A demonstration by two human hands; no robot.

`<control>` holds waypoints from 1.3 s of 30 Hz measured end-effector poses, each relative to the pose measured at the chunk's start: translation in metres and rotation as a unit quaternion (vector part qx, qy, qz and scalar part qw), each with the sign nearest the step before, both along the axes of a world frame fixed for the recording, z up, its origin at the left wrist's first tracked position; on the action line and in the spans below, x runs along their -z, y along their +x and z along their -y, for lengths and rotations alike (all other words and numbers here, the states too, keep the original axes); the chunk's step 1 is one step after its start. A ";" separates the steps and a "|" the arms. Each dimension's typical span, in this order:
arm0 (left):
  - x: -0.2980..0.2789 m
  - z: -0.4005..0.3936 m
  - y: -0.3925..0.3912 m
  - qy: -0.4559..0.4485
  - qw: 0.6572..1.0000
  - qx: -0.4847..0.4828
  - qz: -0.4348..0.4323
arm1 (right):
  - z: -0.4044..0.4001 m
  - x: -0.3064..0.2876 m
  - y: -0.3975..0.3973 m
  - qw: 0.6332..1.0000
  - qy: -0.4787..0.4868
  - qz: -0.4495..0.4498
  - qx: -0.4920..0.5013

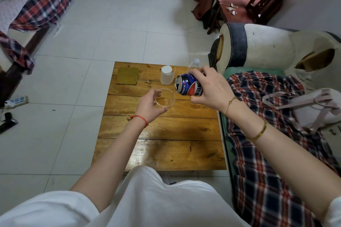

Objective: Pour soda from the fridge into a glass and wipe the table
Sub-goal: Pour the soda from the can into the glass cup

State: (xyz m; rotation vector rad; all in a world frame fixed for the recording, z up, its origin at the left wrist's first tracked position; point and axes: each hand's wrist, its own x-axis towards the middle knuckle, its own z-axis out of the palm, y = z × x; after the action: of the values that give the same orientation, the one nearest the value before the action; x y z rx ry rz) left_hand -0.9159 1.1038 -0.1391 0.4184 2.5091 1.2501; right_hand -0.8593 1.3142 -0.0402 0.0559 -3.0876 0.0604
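Wooden table [160, 145], tiled floor [110, 32], plaid bedding [267, 153]

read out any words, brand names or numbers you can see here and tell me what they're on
Soda can in the right hand: red, white and blue Pepsi-style globe logo; large white Chinese characters, partly covered by fingers, not fully readable.
Small white print near the can's top: too small to read.
White container on the table: no readable text.
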 end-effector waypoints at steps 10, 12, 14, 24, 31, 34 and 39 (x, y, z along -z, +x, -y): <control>0.000 -0.003 0.003 -0.005 1.000 0.003 -0.002 | -0.002 -0.003 0.002 1.000 0.009 0.003 0.003; 0.001 -0.003 0.003 -0.006 1.000 0.001 0.000 | -0.003 -0.004 0.003 1.000 0.007 0.001 0.003; 0.001 -0.003 0.003 -0.004 1.000 0.000 0.002 | -0.003 -0.004 0.003 1.000 0.007 -0.002 0.003; 0.003 -0.001 0.004 -0.006 1.000 0.004 -0.001 | 0.000 -0.004 0.005 1.000 0.016 0.001 0.002; 0.003 0.002 0.004 -0.003 1.000 0.004 0.000 | 0.001 -0.005 0.004 1.000 0.019 0.000 0.002; 0.002 0.002 0.004 -0.006 1.000 0.002 -0.001 | 0.001 -0.005 0.004 1.000 0.018 -0.002 0.000; 0.001 0.002 0.004 -0.005 1.000 0.000 -0.002 | 0.001 -0.005 0.004 1.000 0.021 -0.004 0.000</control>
State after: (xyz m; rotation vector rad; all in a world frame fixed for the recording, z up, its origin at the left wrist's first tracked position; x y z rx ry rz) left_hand -0.9123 1.1016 -0.1400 0.4193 2.5179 1.2373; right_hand -0.8553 1.3134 -0.0351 0.0588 -3.0813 -0.0058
